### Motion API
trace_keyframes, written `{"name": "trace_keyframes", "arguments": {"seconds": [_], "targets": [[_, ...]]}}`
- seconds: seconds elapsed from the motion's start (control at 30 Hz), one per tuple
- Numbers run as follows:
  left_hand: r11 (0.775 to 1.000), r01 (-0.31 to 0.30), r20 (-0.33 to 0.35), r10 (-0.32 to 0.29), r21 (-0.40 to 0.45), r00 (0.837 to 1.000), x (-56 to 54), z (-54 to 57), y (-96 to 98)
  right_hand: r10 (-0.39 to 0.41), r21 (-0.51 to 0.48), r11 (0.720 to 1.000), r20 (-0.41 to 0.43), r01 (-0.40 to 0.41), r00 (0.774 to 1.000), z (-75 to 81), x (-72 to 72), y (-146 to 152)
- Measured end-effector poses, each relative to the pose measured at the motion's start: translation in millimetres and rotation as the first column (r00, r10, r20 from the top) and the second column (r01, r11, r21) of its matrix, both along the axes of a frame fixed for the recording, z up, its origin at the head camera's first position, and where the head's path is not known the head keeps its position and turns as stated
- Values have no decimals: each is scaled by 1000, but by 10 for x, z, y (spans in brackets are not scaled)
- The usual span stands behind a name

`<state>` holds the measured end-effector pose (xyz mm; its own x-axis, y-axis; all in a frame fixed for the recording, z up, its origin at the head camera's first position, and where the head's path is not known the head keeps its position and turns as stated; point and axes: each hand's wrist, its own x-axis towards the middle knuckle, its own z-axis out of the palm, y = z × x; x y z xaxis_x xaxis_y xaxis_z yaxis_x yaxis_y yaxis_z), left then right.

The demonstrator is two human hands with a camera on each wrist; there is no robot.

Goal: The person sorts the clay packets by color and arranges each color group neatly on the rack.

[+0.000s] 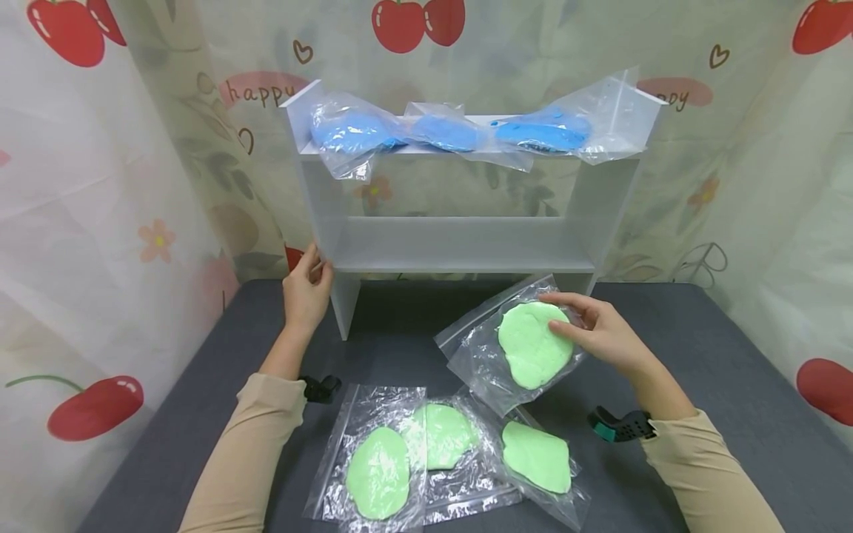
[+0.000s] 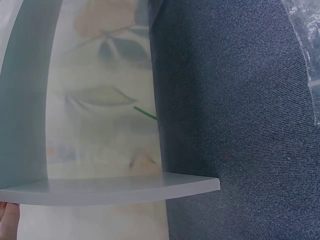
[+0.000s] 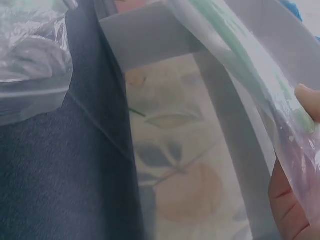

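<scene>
My left hand (image 1: 309,291) holds the left side panel of a white two-tier shelf (image 1: 463,244), bent fingers at its outer edge. In the left wrist view, fingers (image 2: 9,220) show beside the panel at the lower left. My right hand (image 1: 603,329) pinches a clear zip bag (image 1: 473,355) with a flat, light green slab (image 1: 529,348) inside, thumb on the front face. This bag is raised and tilted before the lower tier's right half. From the right wrist, the bag (image 3: 250,65) appears nearly edge-on, with the shelf behind it.
Several zip bags with blue contents (image 1: 543,132) lie along the top tier, some hanging over its front. Three more bags with green slabs (image 1: 378,474) overlap on the dark tabletop (image 1: 180,444) in front. A patterned curtain (image 1: 466,66) surrounds the table's back and sides.
</scene>
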<state>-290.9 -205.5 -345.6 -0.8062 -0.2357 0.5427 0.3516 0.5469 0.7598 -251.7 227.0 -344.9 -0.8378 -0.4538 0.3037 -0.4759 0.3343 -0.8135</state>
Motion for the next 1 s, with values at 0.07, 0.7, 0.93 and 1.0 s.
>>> {"name": "trace_keyframes", "arguments": {"seconds": [0.07, 0.7, 0.93, 1.0], "targets": [[1000, -1, 12, 1, 2, 1000, -7, -3, 0, -9, -5, 1000, 2, 9, 1000, 18, 0, -28], [1000, -7, 14, 7, 3, 1000, 23, 14, 9, -41, -107, 993, 18, 43, 999, 198, -34, -316], [1000, -21, 11, 21, -4, 1000, 26, 20, 15, -71, -109, 991, 29, 74, 997, 257, -74, -430], [1000, -23, 9, 23, -8, 1000, 25, 19, 19, -79, -119, 989, 38, 83, 996, 275, -83, -462]]}}
